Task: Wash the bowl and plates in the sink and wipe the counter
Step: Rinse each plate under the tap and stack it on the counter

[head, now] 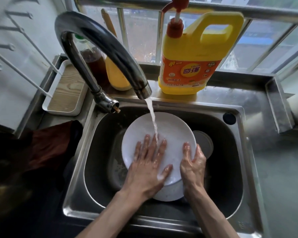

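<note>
White plate (170,127) is in the sink (230,169), held tilted above the basin floor, face up toward the camera, under the running water stream (152,117), which lands on the plate's middle at the fingers. Left hand (149,160) lies flat on the plate face, fingers straight and spread wide, wet, thumb out toward the lower rim. Right hand (193,164) grips the plate's right rim: thumb on the face, other fingers curled behind the edge. 1 more white dish (169,192) sits below the plate near the wrists, mostly covered; plate or bowl, cannot tell. Another white round piece (204,143) shows just behind the plate's right edge, partly hidden, type unclear. Curved metal faucet (96,36) arches over from the left, spout above the plate's top rim. On the ledge behind the sink: yellow dish-soap jug (193,57) with a red pump, upright, right of the spout; a bottle of dark liquid (93,60) and a yellow-orange bottle (117,76) behind the faucet neck. White tray (65,90) with a wood-grain bottom sits left of the faucet base. Dark brown cloth (50,145) lies left of the sink. Wet steel counter (282,177) runs along the right.
</note>
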`<state>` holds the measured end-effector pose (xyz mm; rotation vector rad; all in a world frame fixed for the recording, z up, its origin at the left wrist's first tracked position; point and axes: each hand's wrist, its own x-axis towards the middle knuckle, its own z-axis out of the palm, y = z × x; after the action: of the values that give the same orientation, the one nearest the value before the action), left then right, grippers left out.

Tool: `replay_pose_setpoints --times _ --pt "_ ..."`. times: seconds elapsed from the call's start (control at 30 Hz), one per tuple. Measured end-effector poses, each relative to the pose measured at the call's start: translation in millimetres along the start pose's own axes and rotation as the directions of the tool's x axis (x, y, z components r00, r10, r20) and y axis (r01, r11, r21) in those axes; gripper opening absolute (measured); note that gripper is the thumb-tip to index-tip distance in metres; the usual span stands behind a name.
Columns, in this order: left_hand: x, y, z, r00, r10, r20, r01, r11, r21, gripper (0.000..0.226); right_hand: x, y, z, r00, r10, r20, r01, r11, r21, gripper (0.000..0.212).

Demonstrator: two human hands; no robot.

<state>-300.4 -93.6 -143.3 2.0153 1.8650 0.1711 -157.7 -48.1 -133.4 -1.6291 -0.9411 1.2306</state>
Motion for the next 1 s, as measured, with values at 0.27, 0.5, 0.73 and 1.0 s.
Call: replay_pose_setpoints --times 0.27,0.5,0.73,1.0 --pt "23.3 -39.7 -27.1 0.770 -0.611 -0.186 0.357 0.653 -0.668 0.057 -6.2 20.7 -10.9 0.970 0.160 0.183 -0.185 0.974 0.132 0.020" --pt "30.5 -67.8 -36.0 0.868 -0.452 -0.205 0.245 0.749 -0.615 0.029 30.0 6.7 -29.8 0.916 0.265 0.301 -0.240 0.964 -0.116 0.049" --pt "30.7 -52.7 -30.9 0.876 -0.450 -0.171 0.280 0.765 -0.580 0.046 41.8 -6.1 -14.8 0.969 0.075 0.235 -0.020 0.974 -0.225 0.045" --pt "7.1 -24.9 -27.0 0.638 -0.730 0.247 0.381 0.020 -0.924 0.045 5.3 10.0 -21.1 0.995 0.059 0.083 -0.055 0.997 -0.048 0.025"
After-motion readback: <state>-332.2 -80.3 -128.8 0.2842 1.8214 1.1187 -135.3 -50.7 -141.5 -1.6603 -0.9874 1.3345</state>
